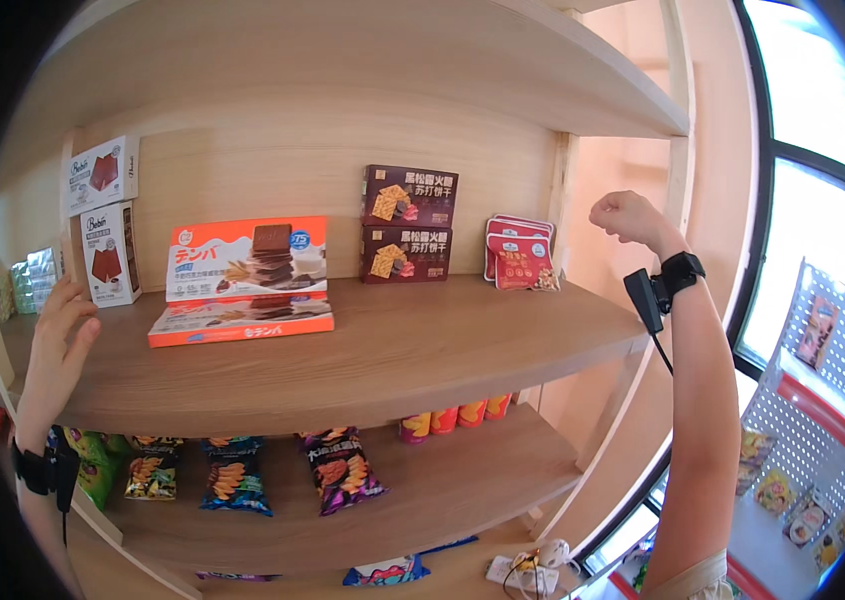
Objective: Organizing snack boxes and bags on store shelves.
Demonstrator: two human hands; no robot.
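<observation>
My left hand (65, 337) is raised at the left end of the wooden shelf, empty and with its fingers apart. Beside its fingertips stands a white snack box (109, 255), with a second white box (101, 176) on top. My right hand (629, 217) is curled into a fist by the right end of the shelf, and nothing shows in it. To its left, several red snack pouches (520, 255) lean together. Two dark cracker boxes (407, 255) are stacked mid-shelf. One orange-and-white wafer box (246, 255) stands tilted behind another lying flat (242, 319).
The lower shelf (422, 495) bears chip bags (340, 469) and red canisters (445, 420). A power strip (520, 576) with cables sits at the bottom. Wooden posts (681, 180) frame the shelf's right side. A perforated display rack (805, 390) stands by the window.
</observation>
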